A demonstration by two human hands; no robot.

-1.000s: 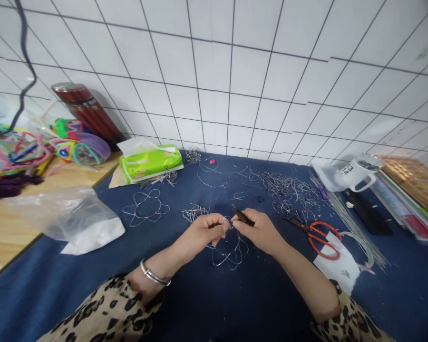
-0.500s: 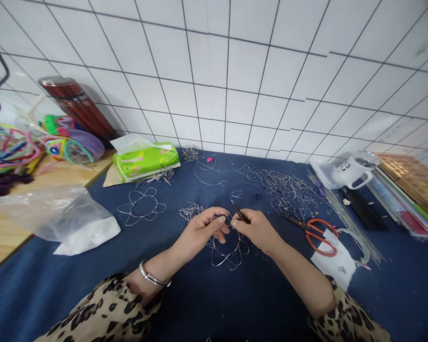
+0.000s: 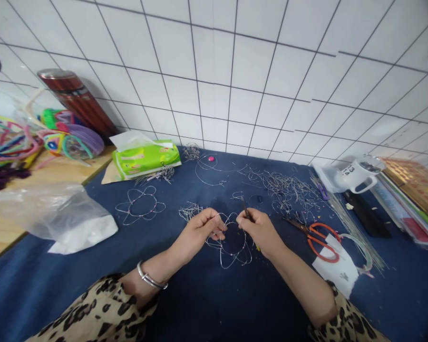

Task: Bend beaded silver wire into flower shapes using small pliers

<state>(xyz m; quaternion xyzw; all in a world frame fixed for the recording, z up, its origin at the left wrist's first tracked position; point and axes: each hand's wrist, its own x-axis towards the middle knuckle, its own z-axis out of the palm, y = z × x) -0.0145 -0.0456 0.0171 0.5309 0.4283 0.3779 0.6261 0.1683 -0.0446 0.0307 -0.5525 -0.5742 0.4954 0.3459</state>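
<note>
My left hand (image 3: 203, 229) pinches a flower-shaped wire ring (image 3: 231, 255) by its upper left edge. Thin silvery loops stand out around the ring, with small beads on it. On the other side, my right hand (image 3: 259, 230) is closed around pliers (image 3: 245, 205), their dark slim jaws pointing up and a bit of yellow handle showing below. The right thumb and finger also pinch the ring's upper right wire. A second wire flower (image 3: 141, 205) lies flat on the blue cloth to the left. Behind my left hand is a small heap of cut wires (image 3: 190, 211).
Orange-handled scissors (image 3: 323, 242) lie right, partly on white paper (image 3: 337, 270). Tangled wire (image 3: 288, 187) spreads behind them. A white mug (image 3: 358, 175) and books (image 3: 413, 190) stand far right. Green tissues (image 3: 146, 159), a plastic bag (image 3: 78, 209) and a red thermos (image 3: 78, 102) are left.
My hands have moved slightly apart, the right one shifting right with the pliers. The wire ring between them has moved a little right, and its upper loops now show.
</note>
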